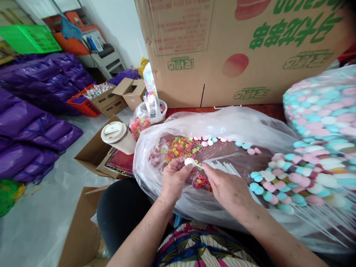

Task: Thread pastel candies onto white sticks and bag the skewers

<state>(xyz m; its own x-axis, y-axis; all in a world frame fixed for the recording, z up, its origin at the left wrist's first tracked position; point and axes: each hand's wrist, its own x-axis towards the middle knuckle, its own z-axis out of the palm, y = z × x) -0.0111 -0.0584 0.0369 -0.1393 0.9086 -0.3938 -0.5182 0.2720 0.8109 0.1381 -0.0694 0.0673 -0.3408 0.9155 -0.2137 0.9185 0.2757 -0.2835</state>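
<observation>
My left hand (175,176) pinches a white marshmallow (189,161) between thumb and fingers. In my right hand (226,185) is a thin white stick (199,167), whose tip meets the marshmallow's right side; I cannot tell how deep it goes. Below and behind the hands, colourful ring-shaped candies (182,147) lie on a plastic sheet (222,120), with a smaller pile of red and yellow rings (202,181) between the wrists. Loose white sticks (224,167) lie beside my right hand. Pink, blue and white marshmallows (209,142) are scattered along the far side.
Finished-looking marshmallow skewers (306,178) are heaped at the right, before a bulging bag of marshmallows (322,105). A large cardboard box (191,85) stands behind. At the left are a lidded cup (119,138), a bag of ring candies (139,126) and purple bundles (30,137).
</observation>
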